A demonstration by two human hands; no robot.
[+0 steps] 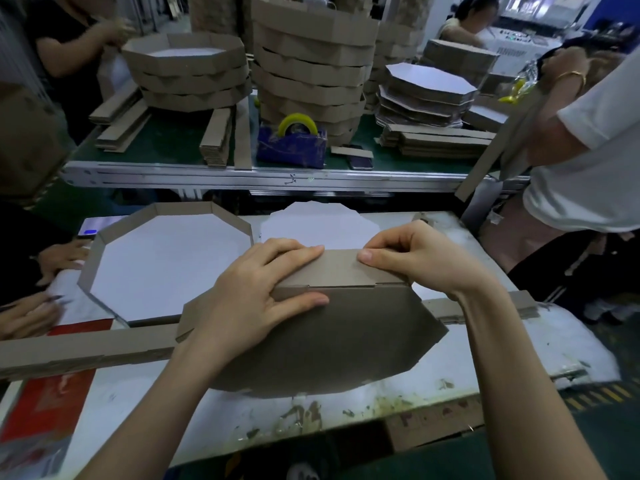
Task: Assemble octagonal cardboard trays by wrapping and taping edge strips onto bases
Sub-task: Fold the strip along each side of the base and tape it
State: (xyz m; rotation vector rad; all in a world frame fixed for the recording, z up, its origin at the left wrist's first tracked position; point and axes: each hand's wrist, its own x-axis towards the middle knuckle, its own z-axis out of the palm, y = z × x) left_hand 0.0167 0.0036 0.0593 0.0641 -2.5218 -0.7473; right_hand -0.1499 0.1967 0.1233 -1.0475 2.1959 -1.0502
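The work on this tray was judged to be at its start. A brown base [339, 341] lay on the near table [485, 348], and one section of a strip [341, 268] was stood up against its far edge. No other edge of the base was seen to be wrapped, and no tape could be made out on it, so the remaining sides and all the taping were taken as still to be done.

The left hand [263, 289] was laid flat, fingers nearly straight, with the fingers pressed on the strip and the thumb on the base below the fold. The right hand [405, 258] was curled, and the strip's top edge was pinched between thumb and fingers.

A second long strip [86, 351] was seen lying across the table, apparently passing under the base. A white base [311, 226] lay just beyond the hands, not yet edged.

To the left, a finished tray [183, 208] stood on the table; nothing was held in it. On the far bench, finished trays were nested in a low stack [187, 74] and a tall stack [311, 74]; only the top one of the low stack could be seen into, and it was empty. A tape dispenser [292, 147] and a pile of bases [426, 91] were kept there too.
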